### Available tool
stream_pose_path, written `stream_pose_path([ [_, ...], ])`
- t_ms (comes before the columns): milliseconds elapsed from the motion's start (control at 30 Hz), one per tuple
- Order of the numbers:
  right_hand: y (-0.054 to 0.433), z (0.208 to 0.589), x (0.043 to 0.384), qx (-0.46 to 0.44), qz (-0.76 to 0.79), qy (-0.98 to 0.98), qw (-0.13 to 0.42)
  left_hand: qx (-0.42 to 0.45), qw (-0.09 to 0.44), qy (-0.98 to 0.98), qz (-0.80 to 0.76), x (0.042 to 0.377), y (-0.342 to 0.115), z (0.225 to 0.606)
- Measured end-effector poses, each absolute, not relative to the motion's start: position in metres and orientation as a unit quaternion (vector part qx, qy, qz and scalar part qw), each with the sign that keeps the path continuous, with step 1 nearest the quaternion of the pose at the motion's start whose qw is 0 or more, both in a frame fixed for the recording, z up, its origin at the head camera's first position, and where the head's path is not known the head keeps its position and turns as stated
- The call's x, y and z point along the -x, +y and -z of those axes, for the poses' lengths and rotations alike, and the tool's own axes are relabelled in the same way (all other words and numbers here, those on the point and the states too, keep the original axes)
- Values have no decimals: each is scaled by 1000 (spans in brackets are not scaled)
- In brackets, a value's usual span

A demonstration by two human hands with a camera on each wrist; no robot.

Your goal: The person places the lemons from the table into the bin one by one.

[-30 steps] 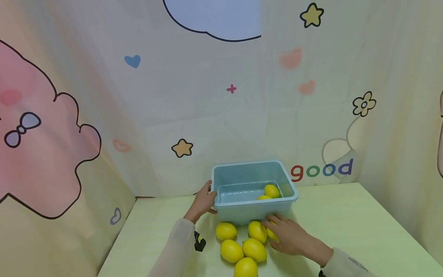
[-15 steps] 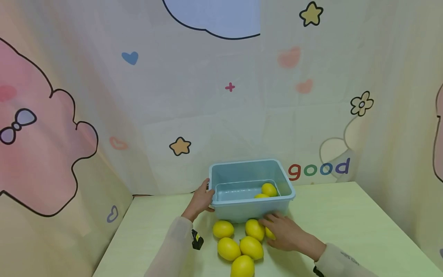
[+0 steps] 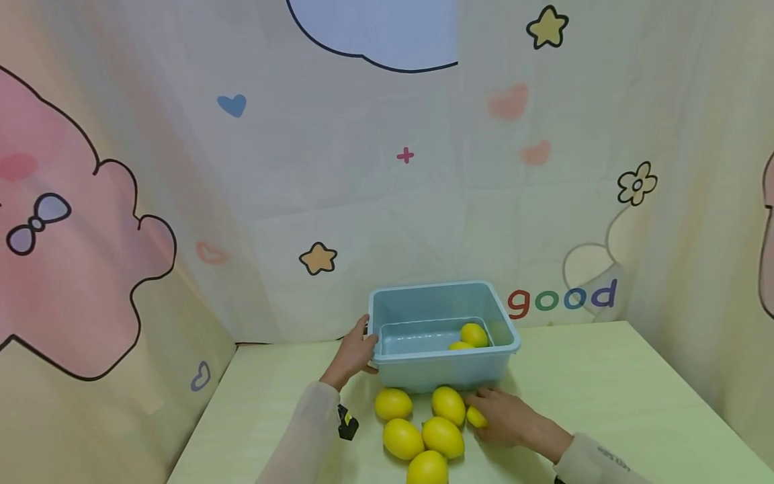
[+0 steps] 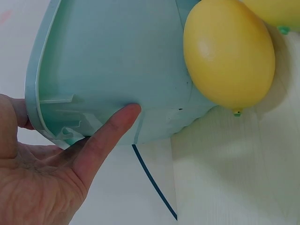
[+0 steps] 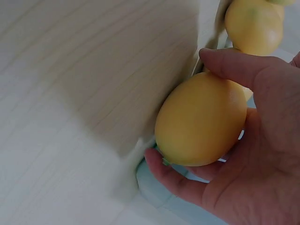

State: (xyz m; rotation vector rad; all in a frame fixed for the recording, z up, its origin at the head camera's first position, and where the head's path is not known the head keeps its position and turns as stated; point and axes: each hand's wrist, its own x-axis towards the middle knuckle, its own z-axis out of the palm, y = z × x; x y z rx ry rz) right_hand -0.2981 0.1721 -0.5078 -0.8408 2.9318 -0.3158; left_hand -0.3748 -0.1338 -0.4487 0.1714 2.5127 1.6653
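Observation:
At the left end of a light blue plastic bin, my left hand grips the rim, thumb on one side and fingers on the other. The left wrist view shows one finger laid along the bin's wall. My right hand is just in front of the bin's right corner. Its thumb and fingers curl round a yellow lemon, mostly covered by the hand in the head view. Inside the bin lie two lemons, one partly hidden behind the front rim.
Several more lemons lie grouped on the pale green table in front of the bin, one of them close to its front wall. A patterned curtain hangs behind and at both sides.
My right hand has drawn back slightly from the bin, and the lemon in it has come a little away from its neighbour. The left hand stays on the rim.

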Motion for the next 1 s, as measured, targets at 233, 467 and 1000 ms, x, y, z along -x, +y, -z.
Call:
stream_pose_path([
  [233,172,510,298,267,104,957,51,-56,60,827,-556,373,-133,448],
  [467,172,508,297,260,102,958,64,-57,59,829,-552,374,-133,448],
  [1000,175,483,280,274,89,956,51,-56,55,832,-549,375,-133,451],
])
